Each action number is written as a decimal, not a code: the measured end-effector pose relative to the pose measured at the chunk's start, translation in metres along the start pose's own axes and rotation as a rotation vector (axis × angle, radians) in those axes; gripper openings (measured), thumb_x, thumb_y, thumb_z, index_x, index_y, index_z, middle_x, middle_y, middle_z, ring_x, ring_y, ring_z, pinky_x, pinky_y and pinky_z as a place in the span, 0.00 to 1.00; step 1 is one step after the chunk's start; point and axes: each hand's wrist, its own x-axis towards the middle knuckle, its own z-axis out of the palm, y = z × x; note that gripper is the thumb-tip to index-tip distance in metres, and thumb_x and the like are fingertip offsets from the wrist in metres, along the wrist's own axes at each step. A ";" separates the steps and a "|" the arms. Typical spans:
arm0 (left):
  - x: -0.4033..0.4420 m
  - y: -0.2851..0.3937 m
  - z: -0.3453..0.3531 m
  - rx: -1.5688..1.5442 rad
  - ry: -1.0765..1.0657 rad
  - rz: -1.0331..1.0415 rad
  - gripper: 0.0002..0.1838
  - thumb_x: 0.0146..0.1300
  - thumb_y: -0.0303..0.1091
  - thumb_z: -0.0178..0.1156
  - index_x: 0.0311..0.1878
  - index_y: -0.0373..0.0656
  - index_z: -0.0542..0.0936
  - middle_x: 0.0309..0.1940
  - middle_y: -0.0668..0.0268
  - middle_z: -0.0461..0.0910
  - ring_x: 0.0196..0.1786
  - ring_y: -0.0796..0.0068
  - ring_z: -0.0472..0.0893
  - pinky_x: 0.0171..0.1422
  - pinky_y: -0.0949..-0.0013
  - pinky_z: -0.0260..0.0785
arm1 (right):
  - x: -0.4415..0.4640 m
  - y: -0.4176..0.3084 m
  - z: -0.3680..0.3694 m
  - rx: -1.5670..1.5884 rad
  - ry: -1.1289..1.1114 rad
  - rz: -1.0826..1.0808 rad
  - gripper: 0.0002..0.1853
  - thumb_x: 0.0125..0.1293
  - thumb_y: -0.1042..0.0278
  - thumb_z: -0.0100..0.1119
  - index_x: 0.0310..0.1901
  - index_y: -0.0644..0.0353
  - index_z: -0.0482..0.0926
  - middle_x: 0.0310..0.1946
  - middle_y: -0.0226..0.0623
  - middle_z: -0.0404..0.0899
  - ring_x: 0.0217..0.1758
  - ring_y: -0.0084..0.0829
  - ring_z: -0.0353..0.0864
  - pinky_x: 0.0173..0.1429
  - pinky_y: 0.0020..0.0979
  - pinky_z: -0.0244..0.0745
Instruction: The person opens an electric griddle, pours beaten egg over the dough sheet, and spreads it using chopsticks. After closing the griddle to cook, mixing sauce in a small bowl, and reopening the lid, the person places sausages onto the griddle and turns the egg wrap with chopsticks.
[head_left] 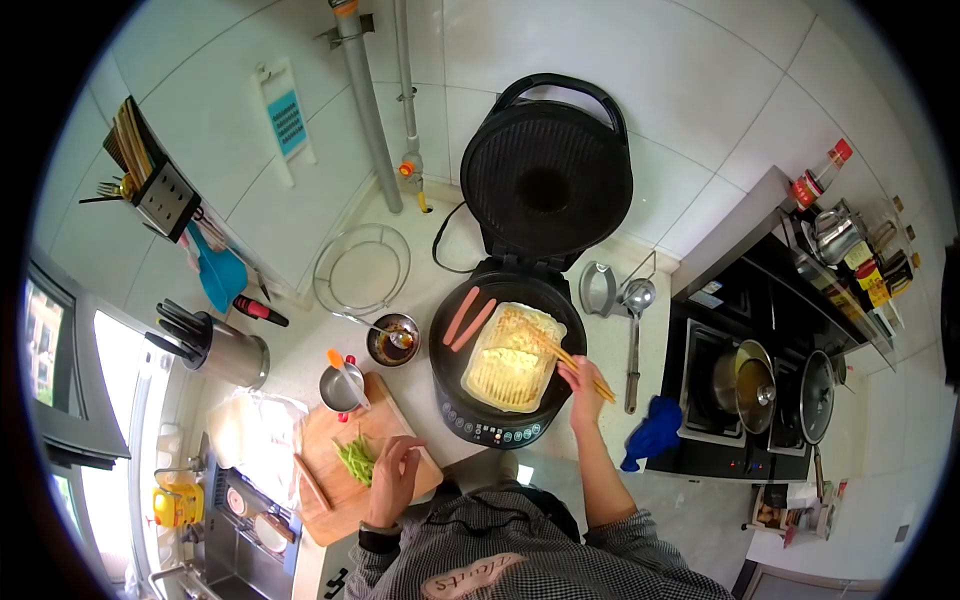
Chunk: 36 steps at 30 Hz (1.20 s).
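My right hand (582,392) grips wooden chopsticks (603,391), whose tips reach onto a pale yellow egg-coated flatbread (505,372) in a round black electric griddle (450,385). Two pink sausages (466,318) lie side by side at the pan's left. The griddle's ribbed lid (545,180) stands raised behind. My left hand (396,478) rests by the right part of a wooden cutting board (340,430), fingers curled and apart, holding nothing visible. Shredded green vegetable (356,458) lies just left of it, and another sausage (312,482) is at the board's left.
A bowl of dark sauce (393,340) with a spoon and a metal cup (343,387) stand left of the griddle. Further left are a knife block (225,350) and sink (245,560). On the right are a ladle (634,350), blue cloth (654,432) and stove with pot (745,388).
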 end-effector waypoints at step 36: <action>-0.001 -0.010 -0.005 0.000 -0.087 0.018 0.09 0.65 0.25 0.53 0.46 0.38 0.79 0.43 0.57 0.78 0.37 0.63 0.79 0.44 0.67 0.72 | -0.055 0.000 -0.036 -0.356 -0.167 0.106 0.14 0.66 0.67 0.61 0.42 0.73 0.80 0.34 0.42 0.83 0.31 0.29 0.84 0.40 0.25 0.80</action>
